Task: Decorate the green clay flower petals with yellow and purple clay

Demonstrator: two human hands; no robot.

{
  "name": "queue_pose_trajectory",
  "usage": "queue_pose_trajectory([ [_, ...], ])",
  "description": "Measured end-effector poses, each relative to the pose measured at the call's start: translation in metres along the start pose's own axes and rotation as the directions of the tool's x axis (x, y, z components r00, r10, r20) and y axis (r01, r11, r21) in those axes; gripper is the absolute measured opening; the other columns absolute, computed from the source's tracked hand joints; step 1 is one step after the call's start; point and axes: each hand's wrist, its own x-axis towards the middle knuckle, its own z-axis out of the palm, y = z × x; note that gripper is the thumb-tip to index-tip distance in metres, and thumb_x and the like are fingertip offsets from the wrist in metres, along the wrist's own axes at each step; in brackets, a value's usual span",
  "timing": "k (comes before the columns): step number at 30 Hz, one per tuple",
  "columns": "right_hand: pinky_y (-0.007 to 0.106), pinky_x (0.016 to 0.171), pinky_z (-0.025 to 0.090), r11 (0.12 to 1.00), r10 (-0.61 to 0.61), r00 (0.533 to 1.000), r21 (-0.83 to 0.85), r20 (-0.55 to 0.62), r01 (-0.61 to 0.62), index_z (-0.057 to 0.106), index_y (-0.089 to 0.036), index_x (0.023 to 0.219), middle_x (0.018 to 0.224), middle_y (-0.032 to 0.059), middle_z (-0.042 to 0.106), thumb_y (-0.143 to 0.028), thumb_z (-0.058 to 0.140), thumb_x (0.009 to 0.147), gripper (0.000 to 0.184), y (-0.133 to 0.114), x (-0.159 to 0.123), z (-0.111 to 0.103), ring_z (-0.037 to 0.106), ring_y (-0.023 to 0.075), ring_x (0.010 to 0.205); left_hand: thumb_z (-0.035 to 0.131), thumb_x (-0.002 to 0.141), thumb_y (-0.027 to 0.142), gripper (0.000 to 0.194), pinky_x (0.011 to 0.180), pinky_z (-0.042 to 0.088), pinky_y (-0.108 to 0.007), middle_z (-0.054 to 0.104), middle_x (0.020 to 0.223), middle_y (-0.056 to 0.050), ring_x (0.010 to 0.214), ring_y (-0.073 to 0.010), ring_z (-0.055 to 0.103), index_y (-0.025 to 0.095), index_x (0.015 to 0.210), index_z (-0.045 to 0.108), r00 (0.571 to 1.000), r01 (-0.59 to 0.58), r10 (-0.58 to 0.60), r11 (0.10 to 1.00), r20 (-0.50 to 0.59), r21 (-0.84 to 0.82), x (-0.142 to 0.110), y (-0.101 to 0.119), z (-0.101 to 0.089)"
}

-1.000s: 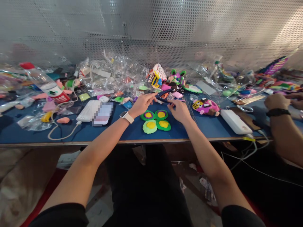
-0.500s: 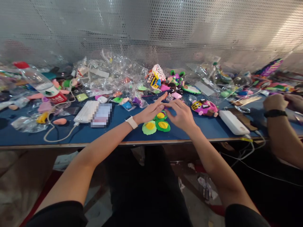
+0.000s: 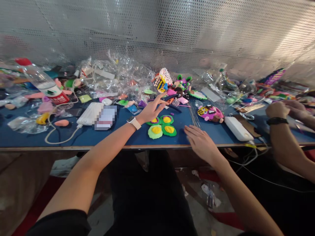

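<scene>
A flower-like clay piece point(image 3: 169, 130) lies flat near the table's front edge, made of green lobes with yellow centres; purple rims show on some. My left hand point(image 3: 154, 109) reaches over its upper-left lobe and partly hides it. The thumb and fingers of that hand are apart, close to dark blue clay strips point(image 3: 175, 108), and I see nothing held. To the right of the flower, my right hand point(image 3: 203, 144) is low over the table edge with fingers stretched out, holding nothing. A tiny purple clay bit point(image 3: 172, 114) sits just above the flower.
A phone point(image 3: 106, 118) and white power bank point(image 3: 90, 113) lie left; another power bank point(image 3: 238, 128) is right, beside a pink clay figure point(image 3: 210, 113). Plastic wrappers point(image 3: 123, 75) heap along the back. A bottle point(image 3: 52, 91) leans left. A co-worker's hands point(image 3: 278, 111) are at right.
My hands, together above the flower before, have parted. The left shifted left and up toward the dark blue strips; the right moved down and right. The purple bit now shows on the table.
</scene>
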Motion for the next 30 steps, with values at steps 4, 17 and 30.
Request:
queue_pose_trajectory([
  [4,0.058,0.135,0.042,0.998,0.009,0.998,0.068,0.055,-0.012,0.054,-0.005,0.167,0.178,0.0230,0.044,-0.053,0.038,0.117,0.071,-0.021,-0.006,0.006,0.042,0.0369,0.168,0.037,0.113,0.075,0.082,0.100,0.056,-0.040,0.080,0.137,-0.017,0.106,-0.0263,0.079,0.020,0.174,0.037,1.000,-0.006,0.006,1.000,0.008,-0.009,0.000,0.001,0.000],
  [17,0.063,0.138,0.034,0.997,0.015,0.995,0.071,0.102,-0.022,0.036,-0.004,0.176,0.182,0.0275,0.031,-0.074,0.034,0.113,0.095,-0.037,-0.014,0.010,0.030,0.0391,0.173,0.041,0.113,0.071,0.079,0.103,0.056,-0.041,0.083,0.129,-0.016,0.111,-0.0267,0.079,0.019,0.172,0.038,1.000,0.005,-0.005,1.000,-0.026,0.006,0.002,-0.006,-0.001],
  [30,0.067,0.138,0.030,0.995,0.095,0.984,0.024,0.150,-0.100,0.037,0.001,0.174,0.181,0.0300,0.032,-0.071,0.025,0.115,0.094,-0.043,0.013,0.007,0.031,0.0415,0.172,0.044,0.113,0.070,0.076,0.107,0.056,-0.042,0.082,0.128,-0.016,0.121,-0.0286,0.078,0.018,0.169,0.042,1.000,0.015,-0.015,1.000,-0.012,0.009,0.001,-0.004,-0.003],
])
